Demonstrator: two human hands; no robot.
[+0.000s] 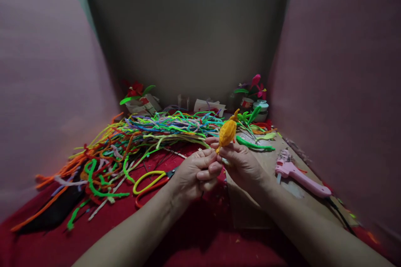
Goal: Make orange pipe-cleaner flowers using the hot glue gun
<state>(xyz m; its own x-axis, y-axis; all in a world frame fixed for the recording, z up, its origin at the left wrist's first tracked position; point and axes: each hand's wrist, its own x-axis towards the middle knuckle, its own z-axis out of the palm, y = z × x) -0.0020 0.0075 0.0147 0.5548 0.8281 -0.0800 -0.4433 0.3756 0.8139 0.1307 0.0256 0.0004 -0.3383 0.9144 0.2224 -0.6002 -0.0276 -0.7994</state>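
Both my hands meet at the middle of the view over a red cloth (194,238). My left hand (196,173) and my right hand (242,164) each pinch the base of a small yellow pipe-cleaner bud (227,131), which stands upright above the fingertips. The fingers of both hands are closed around its thin stem. The stem itself is mostly hidden by my fingers.
A big heap of coloured pipe cleaners (140,137) spreads over the left and middle. Yellow-handled scissors (152,180) lie just left of my left hand. A pink glue gun (300,175) rests on brown cardboard (250,208) at the right. Small jars and finished flowers (255,91) stand at the back.
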